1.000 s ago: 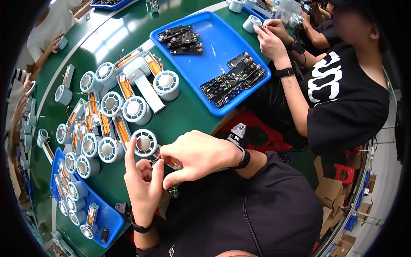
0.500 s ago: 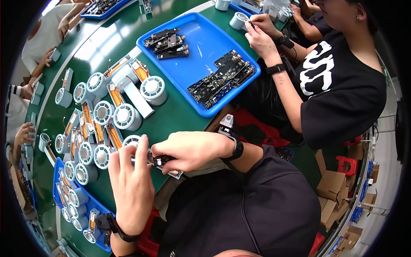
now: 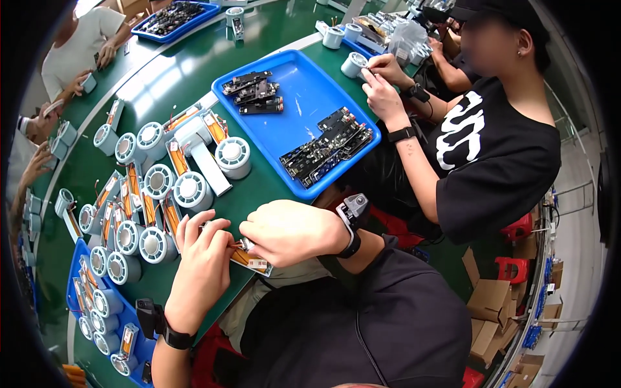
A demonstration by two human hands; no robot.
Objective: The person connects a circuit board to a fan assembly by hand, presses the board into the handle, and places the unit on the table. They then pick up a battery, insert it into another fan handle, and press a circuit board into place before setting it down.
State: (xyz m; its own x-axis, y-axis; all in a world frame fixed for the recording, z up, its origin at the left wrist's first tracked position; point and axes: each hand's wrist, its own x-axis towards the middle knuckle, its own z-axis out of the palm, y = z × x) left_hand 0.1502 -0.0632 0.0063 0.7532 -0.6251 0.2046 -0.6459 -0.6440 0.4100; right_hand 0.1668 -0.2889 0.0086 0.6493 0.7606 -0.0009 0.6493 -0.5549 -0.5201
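Near the table's front edge, my left hand (image 3: 202, 262) curls its fingers around a light-blue fan unit, mostly hidden under the hand. The unit's open handle (image 3: 254, 261) pokes out below my fingers, showing an orange cell with a white label. Thin red wires (image 3: 235, 245) run between my two hands. My right hand (image 3: 294, 229) is closed just above the handle, pinching a small circuit board (image 3: 246, 244); only a silvery bit shows at the fingertips, the rest is covered by my fingers.
Many similar fan units (image 3: 158, 181) crowd the green table (image 3: 259, 187) beyond my left hand. A blue tray (image 3: 299, 97) holds black circuit boards; another blue tray (image 3: 139, 336) with fan units sits at lower left. A co-worker (image 3: 498, 149) sits at right, others across the table.
The board in my right hand has turned, and its black face is now hidden by my fingers. Both hands have come closer over the handle, whose orange cell now shows. The whole view has shifted slightly.
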